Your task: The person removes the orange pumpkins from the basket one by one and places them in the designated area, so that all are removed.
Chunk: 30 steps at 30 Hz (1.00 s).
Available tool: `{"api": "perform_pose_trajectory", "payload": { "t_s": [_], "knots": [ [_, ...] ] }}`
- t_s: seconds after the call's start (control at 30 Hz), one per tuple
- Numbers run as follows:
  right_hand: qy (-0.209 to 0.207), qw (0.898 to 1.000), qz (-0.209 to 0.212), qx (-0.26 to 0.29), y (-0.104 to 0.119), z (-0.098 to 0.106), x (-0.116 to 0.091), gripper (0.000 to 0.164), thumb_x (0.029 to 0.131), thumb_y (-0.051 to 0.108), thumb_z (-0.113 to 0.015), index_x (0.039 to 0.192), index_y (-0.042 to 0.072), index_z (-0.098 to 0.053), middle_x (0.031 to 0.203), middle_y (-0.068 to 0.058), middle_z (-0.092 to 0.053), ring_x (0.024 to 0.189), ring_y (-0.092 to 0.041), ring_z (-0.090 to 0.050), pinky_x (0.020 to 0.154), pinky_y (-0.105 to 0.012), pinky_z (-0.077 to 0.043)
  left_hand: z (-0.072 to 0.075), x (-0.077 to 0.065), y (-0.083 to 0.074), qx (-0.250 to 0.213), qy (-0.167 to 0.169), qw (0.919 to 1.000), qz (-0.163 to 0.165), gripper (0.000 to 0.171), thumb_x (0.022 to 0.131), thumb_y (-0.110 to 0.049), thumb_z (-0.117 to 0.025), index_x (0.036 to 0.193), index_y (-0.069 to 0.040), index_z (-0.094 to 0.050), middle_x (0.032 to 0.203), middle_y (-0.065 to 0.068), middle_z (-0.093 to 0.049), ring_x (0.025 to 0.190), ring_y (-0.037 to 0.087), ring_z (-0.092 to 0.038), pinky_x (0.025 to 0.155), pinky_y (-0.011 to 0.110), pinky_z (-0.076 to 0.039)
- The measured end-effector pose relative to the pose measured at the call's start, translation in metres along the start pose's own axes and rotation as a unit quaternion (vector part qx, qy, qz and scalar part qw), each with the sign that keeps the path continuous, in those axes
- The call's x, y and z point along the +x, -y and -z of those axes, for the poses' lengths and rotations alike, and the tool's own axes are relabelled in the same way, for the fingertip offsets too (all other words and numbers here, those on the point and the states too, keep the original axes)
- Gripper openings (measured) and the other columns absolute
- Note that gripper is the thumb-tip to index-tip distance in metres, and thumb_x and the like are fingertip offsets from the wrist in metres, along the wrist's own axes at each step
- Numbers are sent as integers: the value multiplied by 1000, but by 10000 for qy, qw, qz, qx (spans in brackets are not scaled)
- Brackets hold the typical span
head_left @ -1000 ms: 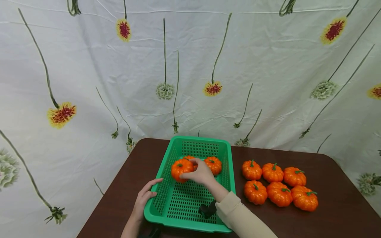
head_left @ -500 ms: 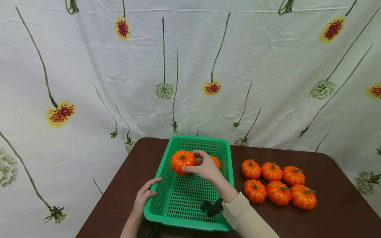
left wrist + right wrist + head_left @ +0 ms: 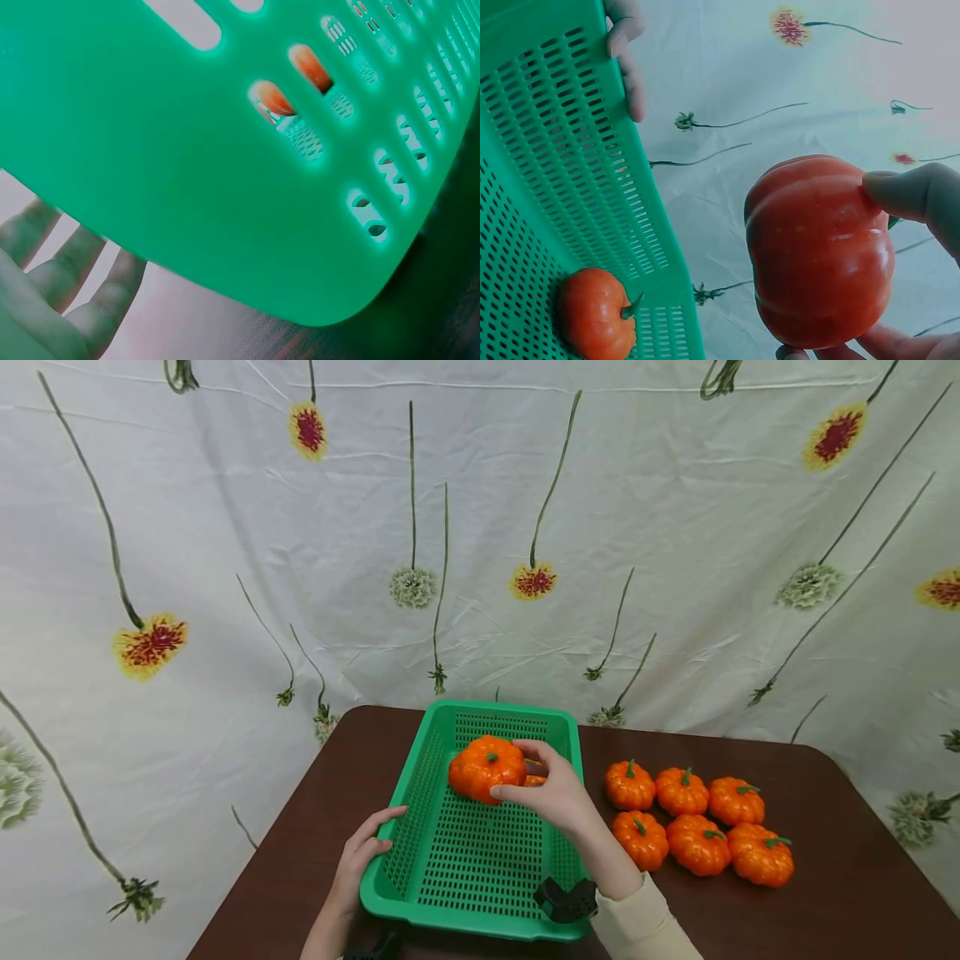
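Observation:
My right hand (image 3: pixel 551 785) grips a small orange pumpkin (image 3: pixel 497 764) between thumb and fingers, raised above the green plastic basket (image 3: pixel 480 923). In the right wrist view this pumpkin (image 3: pixel 817 251) appears large, with the thumb pressed near its stem. Partly hidden behind it in the head view is a second pumpkin (image 3: pixel 461 777), and part of another (image 3: pixel 535 780) shows past the fingers. A pumpkin (image 3: pixel 596 313) with a green stem lies in the basket in the right wrist view. My left hand (image 3: pixel 356 862) holds the basket's left rim, fingers hooked over the edge.
Right of the basket, several orange pumpkins (image 3: pixel 697 843) stand in two rows on the dark brown table (image 3: pixel 840 852). A flower-print cloth (image 3: pixel 480 527) hangs behind the table. A black device (image 3: pixel 566 902) is worn at my right wrist, over the basket's near corner.
My right hand has lifted the pumpkin from inside the basket and carried it to the right. My left hand stays at the basket's left rim.

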State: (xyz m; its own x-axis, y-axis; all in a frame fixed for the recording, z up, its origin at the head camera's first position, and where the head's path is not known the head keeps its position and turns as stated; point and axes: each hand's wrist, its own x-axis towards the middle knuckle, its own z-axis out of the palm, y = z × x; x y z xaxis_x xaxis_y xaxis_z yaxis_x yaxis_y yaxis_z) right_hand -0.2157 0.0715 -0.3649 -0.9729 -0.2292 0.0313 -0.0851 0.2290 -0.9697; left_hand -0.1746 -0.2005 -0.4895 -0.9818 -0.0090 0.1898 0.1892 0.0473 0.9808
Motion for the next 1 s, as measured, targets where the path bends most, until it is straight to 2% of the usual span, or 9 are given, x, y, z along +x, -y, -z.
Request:
{"api": "perform_pose_trajectory", "payload": {
  "t_s": [0.27,0.4,0.57,0.7,0.87,1.0],
  "knots": [
    [-492,9986,-40,-197,-6,16,-24,67,72,20,-80,132,16,-52,130,-7,-50,101,-27,-55,74,-38,-50,0,0,1,55,13,10000,-48,46,86,2,-39,129,2,-53,135,16,-45,113,5,-49,83,26,-43],
    [-620,9980,-100,96,-11,25,-35,65,73,18,-79,132,18,-50,127,-7,-51,98,-26,-55,73,-36,-49,0,0,1,24,-24,10000,-19,46,85,2,-40,129,3,-53,135,16,-45,111,7,-50,83,26,-44],
    [-717,9967,-221,324,-17,34,-47,65,75,16,-78,132,20,-47,120,-14,-53,86,-28,-60,72,-36,-50,0,1,1,54,-12,10000,-37,47,85,2,-40,129,2,-53,135,16,-45,111,7,-50,84,26,-43],
    [-868,9957,-302,102,-21,42,-55,66,76,19,-78,133,21,-45,121,-14,-51,91,-26,-57,72,-34,-49,0,1,1,58,-12,10000,-43,46,85,2,-40,129,3,-53,135,16,-45,112,6,-49,84,25,-43],
    [-1083,9940,-106,-115,-27,53,-66,68,78,19,-76,136,18,-42,137,-6,-41,109,-24,-47,85,-33,-44,0,0,1,40,3,10000,-54,46,85,1,-39,130,3,-53,135,16,-44,111,7,-50,84,26,-43],
    [-1231,9921,-178,-175,-33,60,-73,69,79,20,-75,137,18,-40,141,0,-37,114,-21,-41,88,-31,-41,1,0,1,57,32,9999,-77,46,86,1,-39,130,3,-52,136,16,-44,112,6,-49,84,26,-43]
  ]
}}
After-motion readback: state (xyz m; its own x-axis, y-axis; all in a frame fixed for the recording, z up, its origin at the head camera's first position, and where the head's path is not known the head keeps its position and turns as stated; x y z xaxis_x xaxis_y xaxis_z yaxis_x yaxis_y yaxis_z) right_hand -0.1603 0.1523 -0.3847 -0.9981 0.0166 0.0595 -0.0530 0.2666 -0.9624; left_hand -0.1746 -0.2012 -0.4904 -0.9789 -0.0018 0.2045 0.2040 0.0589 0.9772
